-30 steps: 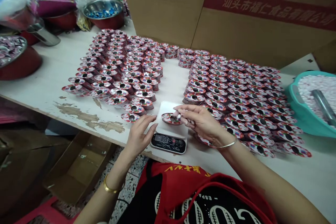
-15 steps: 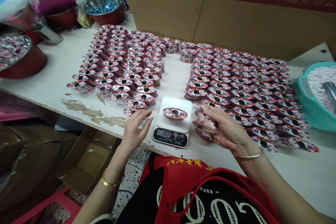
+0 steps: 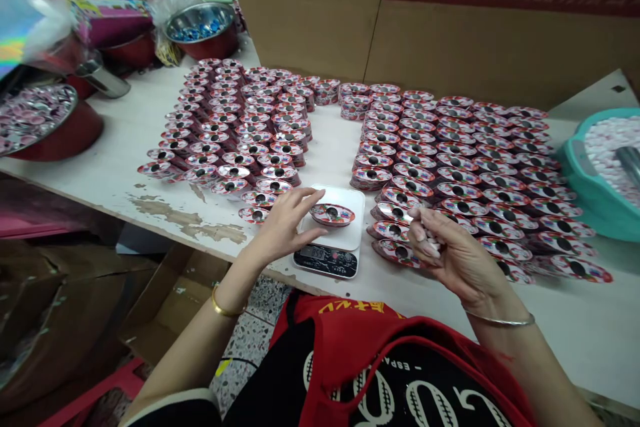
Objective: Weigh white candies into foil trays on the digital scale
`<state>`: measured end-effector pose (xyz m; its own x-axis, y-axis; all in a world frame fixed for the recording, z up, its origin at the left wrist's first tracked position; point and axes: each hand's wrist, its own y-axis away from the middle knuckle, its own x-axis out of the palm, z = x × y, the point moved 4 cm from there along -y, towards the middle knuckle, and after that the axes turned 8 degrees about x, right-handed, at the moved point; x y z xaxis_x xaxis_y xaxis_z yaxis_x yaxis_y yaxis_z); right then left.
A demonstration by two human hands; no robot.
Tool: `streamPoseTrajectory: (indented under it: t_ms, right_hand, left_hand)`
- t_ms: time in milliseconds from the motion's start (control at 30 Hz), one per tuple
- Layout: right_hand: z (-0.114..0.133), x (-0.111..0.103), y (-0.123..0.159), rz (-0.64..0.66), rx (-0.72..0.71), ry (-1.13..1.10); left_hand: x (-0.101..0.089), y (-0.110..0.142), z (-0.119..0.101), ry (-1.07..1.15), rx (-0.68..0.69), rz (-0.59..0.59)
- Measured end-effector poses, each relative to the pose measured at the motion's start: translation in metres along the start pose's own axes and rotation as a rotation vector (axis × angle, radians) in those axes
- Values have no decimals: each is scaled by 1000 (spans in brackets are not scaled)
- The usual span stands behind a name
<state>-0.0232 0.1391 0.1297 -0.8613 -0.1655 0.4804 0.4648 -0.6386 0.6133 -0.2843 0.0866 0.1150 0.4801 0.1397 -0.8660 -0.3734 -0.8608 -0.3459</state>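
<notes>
A small oval red cup (image 3: pixel 333 214) with a dark centre sits on the white digital scale (image 3: pixel 350 237) at the table's near edge. My left hand (image 3: pixel 287 221) reaches over the scale's left side, fingers pinching the cup's left rim. My right hand (image 3: pixel 453 255) hovers to the right of the scale, fingers curled around a few small white pellets. Many like cups stand in overlapping rows to the left (image 3: pixel 235 140) and right (image 3: pixel 465 173) of the scale.
A teal basin (image 3: pixel 575 173) of white pellets with a metal scoop stands at the far right. Red metal bowls (image 3: pixel 60 137) and a steel bowl (image 3: pixel 200 27) sit at the left and back. Large cardboard boxes (image 3: pixel 450 33) wall the back. An open carton (image 3: pixel 170 300) lies below the table.
My left hand has moved right from the table edge onto the cup on the scale. My right hand has drawn back from the cup to the right, still curled.
</notes>
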Motion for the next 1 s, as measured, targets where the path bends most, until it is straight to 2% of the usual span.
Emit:
streamPoseTrajectory:
  t_ms: [133, 233, 300, 467, 567, 767, 1000]
  right_hand:
    - [0, 3, -1, 13, -8, -3]
    - [1, 3, 1, 9, -1, 15]
    - [3, 1, 2, -9, -3, 24]
    - [9, -5, 1, -49, -43, 32]
    - [10, -7, 0, -55, -45, 10]
    - [13, -10, 2, -67, -60, 16]
    - [16, -12, 7, -115, -88, 60]
  left_hand:
    - [16, -11, 2, 5, 46, 116]
    - [15, -14, 6, 27, 31, 149]
    - [7, -13, 9, 35, 10, 121]
    - [-23, -9, 21, 84, -57, -31]
    - [-32, -7, 28, 76, -104, -52]
    - [-34, -11, 28, 67, -100, -29]
    - [-26, -21, 22, 64, 5, -22]
